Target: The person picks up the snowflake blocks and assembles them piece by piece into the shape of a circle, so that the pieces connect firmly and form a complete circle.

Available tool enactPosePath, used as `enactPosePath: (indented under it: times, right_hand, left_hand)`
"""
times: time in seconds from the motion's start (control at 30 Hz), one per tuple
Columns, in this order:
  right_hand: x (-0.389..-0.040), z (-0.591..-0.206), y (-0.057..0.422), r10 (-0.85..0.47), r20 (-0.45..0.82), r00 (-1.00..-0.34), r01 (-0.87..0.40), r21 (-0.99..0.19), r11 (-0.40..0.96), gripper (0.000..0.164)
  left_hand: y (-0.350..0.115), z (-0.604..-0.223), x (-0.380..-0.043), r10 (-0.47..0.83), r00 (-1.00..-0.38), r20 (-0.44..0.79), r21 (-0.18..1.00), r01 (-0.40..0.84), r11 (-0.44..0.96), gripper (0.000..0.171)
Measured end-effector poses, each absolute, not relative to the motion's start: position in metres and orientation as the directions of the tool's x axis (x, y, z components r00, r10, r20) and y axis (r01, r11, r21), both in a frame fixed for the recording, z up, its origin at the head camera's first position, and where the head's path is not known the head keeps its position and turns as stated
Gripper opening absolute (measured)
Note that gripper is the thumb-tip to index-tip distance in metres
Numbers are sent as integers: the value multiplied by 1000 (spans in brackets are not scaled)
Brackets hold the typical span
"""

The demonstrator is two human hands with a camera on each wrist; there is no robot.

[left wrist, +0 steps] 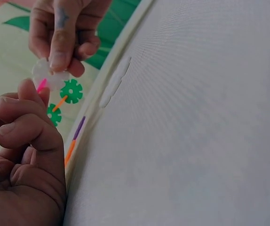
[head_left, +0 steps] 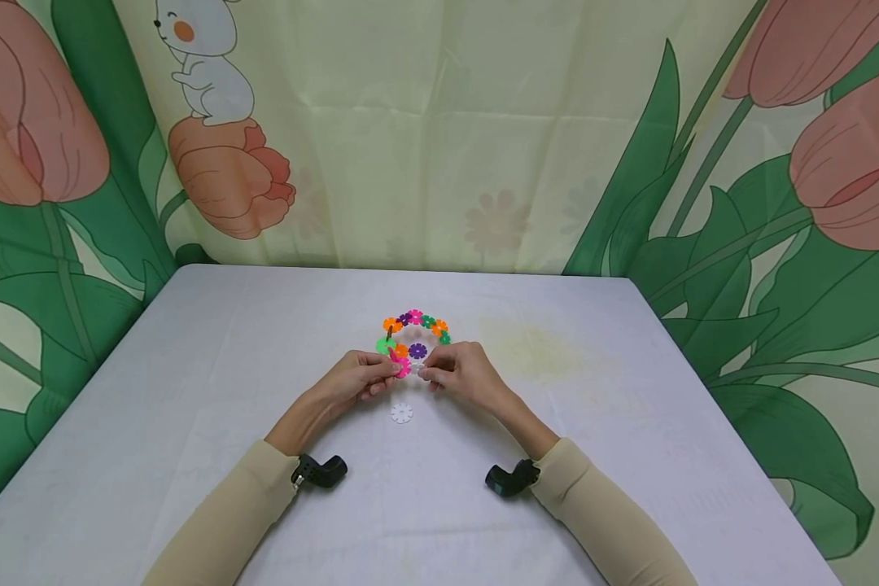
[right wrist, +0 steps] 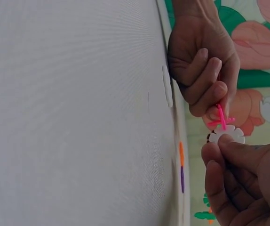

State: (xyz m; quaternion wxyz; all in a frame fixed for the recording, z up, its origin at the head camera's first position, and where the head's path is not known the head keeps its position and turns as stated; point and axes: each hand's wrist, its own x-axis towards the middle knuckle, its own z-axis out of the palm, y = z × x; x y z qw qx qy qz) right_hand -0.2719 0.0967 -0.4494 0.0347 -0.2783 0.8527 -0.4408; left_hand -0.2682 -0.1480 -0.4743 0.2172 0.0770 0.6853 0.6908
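Between the tips of my left hand (head_left: 349, 376) I pinch the pink pieces (head_left: 404, 367); they overlap, so I cannot tell their number. My right hand (head_left: 463, 371) pinches one white disc (right wrist: 237, 133) between thumb and finger, and the pink meets its rim, though whether it is slotted in I cannot tell. Both sit above the middle of the table.

Taking one purple disc (head_left: 417, 351) as the clock's centre, the pink lies toward half past seven and my held white at six. One orange disc (head_left: 401, 351) is just beside it at nine, with one light green disc (head_left: 385, 346) farther out. From half past ten round to two runs an arc of six discs (head_left: 415, 317): two orange, one purple, one pink, two green. One loose white disc (head_left: 402, 413) lies near me at six.

Beyond, my two sleeves each end by one black wrist camera (head_left: 324, 471). Behind the white-covered table (head_left: 593, 456), the backdrop (head_left: 425, 163) shows one white cartoon animal (head_left: 220, 85) at eleven.
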Motion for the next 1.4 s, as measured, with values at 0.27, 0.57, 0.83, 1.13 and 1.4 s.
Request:
enactPosePath:
  times: [0.27, 0.57, 0.83, 1.13, 1.4]
  right_hand:
    - [-270, -449, 94, -522, 203, -829, -468, -763, 446, 8]
    - [-268, -448, 93, -518, 196, -833, -474, -735, 484, 9]
    - [-267, -448, 90, -477, 258, -840, -498, -715, 490, 13]
    - [-266, -448, 83, -440, 345, -829, -544, -676, 496, 10]
    - [-264, -450, 83, -450, 104, -887, -397, -670, 628, 12]
  left_hand:
    - [-149, -475, -269, 408, -891, -199, 980, -193, 57, 18]
    - [-150, -475, -270, 446, -871, -207, 978, -193, 77, 20]
    - [-149, -474, -270, 425, -878, -219, 974, -220, 47, 20]
    - [-147, -474, -269, 409, -892, -194, 978, -206, 14, 22]
    - [-146, -477, -272, 344, -915, -209, 971, -235, -35, 18]
